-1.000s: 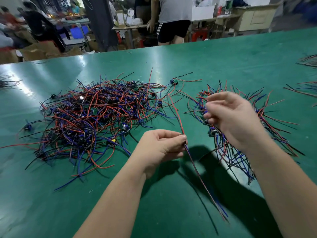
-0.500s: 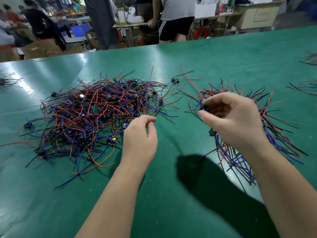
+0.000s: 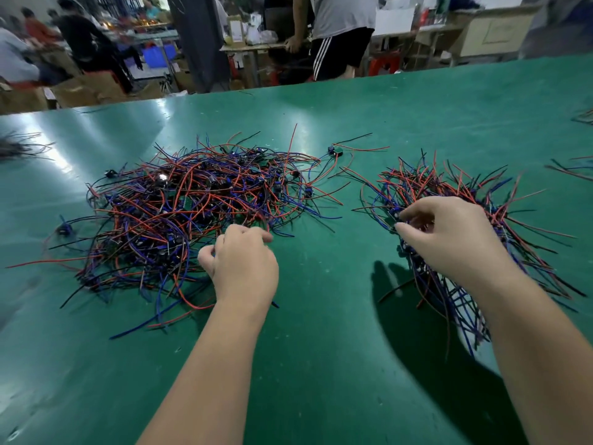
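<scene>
Red-and-blue wire tangle could drag along if your left hand, grip unclear, yanks; right hand fingers pinch a wired module.

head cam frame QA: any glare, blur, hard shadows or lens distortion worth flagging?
Head view: overhead glare streaks the green table at far left. A hard shadow falls under the right hand and right wire bundle. The left hand and left wire pile are fairly sharp. The background people are blurred. The table's far edge tilts and bows, which is wide-angle distortion.
</scene>
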Demonstrator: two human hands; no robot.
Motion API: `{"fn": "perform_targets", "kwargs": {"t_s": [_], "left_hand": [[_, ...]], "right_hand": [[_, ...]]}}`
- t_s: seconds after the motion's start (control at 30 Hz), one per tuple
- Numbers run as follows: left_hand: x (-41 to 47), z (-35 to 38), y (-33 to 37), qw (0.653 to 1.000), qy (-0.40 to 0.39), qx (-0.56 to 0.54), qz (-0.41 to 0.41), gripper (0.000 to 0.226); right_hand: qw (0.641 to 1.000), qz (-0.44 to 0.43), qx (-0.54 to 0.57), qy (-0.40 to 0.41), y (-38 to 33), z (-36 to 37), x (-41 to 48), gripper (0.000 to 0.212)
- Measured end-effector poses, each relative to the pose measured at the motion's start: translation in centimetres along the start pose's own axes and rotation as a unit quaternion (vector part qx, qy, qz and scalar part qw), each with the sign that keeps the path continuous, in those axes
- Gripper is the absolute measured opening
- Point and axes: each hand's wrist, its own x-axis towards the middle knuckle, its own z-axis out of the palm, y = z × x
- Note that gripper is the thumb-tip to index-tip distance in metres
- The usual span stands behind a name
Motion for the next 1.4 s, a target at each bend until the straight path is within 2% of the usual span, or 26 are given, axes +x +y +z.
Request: {"fn": "perform_targets", "kwargs": {"t_s": [0.07,0.1,0.17,0.2,0.27,0.33,0.4,0.47,0.53,0.7,0.83,0.9,1.03,1.23,1.4], "left_hand": [[-0.2,-0.4,0.5,0.989,0.071,-0.106,0.073,0.028],[-0.3,-0.7,1.0,0.971,0.095,-0.183,0.120,0.026],[-1.0,-1.3,2.1,0.912,0.086,-0.353,0.192,0.025],[-1.5,-1.6,2.7,0.879,0.055,-0.428,0.201,0.028],[-2.6,-1.9,3.9,0.818,-0.039,-0.546,0.179,0.034],[-3.4,-1.8,4.6,0.760,-0.121,-0.622,0.143,0.033],[-3.6,-1.9,5.0,0.723,-0.160,-0.663,0.108,0.033],[-3.6,-2.3,5.1,0.700,-0.175,-0.689,0.072,0.038],[-3.6,-2.5,5.2,0.690,-0.180,-0.699,0.050,0.039],[-3.9,-2.7,5.4,0.689,-0.199,-0.695,0.048,0.041],[-4.0,-2.4,5.3,0.732,-0.175,-0.654,0.079,0.042],[-4.1,-2.3,5.4,0.741,-0.176,-0.644,0.076,0.043],[-4.0,-2.4,5.6,0.688,-0.248,-0.682,-0.016,0.048],[-4.0,-1.9,5.7,0.678,-0.294,-0.672,-0.051,0.014],[-4.8,-2.0,5.7,0.672,-0.404,-0.620,-0.024,0.012]], "right_hand": [[0.998,-0.011,0.054,0.001,-0.7,0.2,-0.2,0.007],[0.995,-0.007,0.094,-0.014,-1.0,0.4,-0.2,0.008],[0.971,0.032,0.223,-0.079,-1.9,0.7,-0.5,0.010],[0.942,0.059,0.307,-0.121,-2.4,0.9,-0.7,0.010],[0.861,0.104,0.462,-0.187,-3.1,1.1,-1.0,0.014],[0.789,0.125,0.562,-0.217,-3.4,1.1,-1.1,0.022],[0.751,0.126,0.609,-0.223,-3.4,1.0,-1.0,0.023],[0.731,0.125,0.635,-0.219,-3.3,0.8,-0.9,0.022],[0.724,0.127,0.644,-0.213,-3.3,0.8,-0.9,0.021],[0.719,0.137,0.648,-0.210,-3.3,0.9,-0.7,0.019],[0.727,0.141,0.641,-0.203,-3.3,1.2,-0.7,0.012],[0.730,0.143,0.636,-0.204,-3.2,1.3,-0.7,0.009],[0.744,0.136,0.620,-0.208,-3.0,1.3,-0.7,0.007],[0.775,0.175,0.580,-0.180,-3.1,1.6,-0.6,0.011],[0.746,0.225,0.621,-0.081,-2.3,0.6,0.3,0.014]]}}
